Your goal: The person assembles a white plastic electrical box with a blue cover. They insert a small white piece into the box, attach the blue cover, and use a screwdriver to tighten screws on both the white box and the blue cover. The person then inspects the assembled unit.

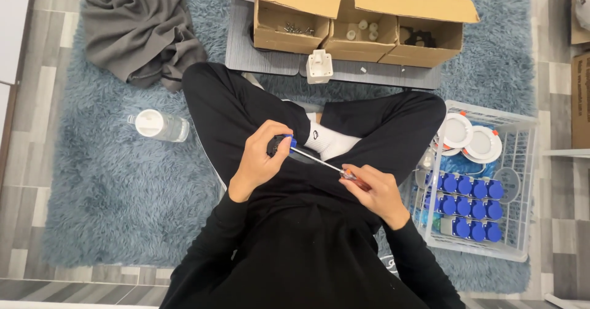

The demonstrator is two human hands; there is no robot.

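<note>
Screwdriver (310,157) lies across the seated person's lap, handle toward their left, tip toward their right, shaft tilted slightly downward along its length.

Far left on the rug (110,186): a grey cloth (138,29) lies bunched up, and a clear bottle (161,125) lies on its side near the person's knee. Both are well apart from the work.

Left hand (261,158) is clenched around the dark handle with its blue collar. For good control, I judge the grip should stay near the collar end so the shaft can be turned with the fingers rather than the whole arm.

Right hand (376,192) pinches a small orange part (349,175) at the tip of the shaft. The part is mostly hidden by the fingers; its kind cannot be told. Keep the tip in line with the part and press along the shaft's axis; a tilted tip is likely to slip toward the fingers.

Ahead of the legs, a small white fitting (319,65) stands on a grey mat (264,45), in front of open cardboard boxes (362,29) holding small parts.

On the right, a white basket (522,186) holds round white discs (470,138) and rows of blue-capped pieces (470,207). It sits just beside the person's right knee, so finished or spare items stay in easy reach of the right hand.
</note>
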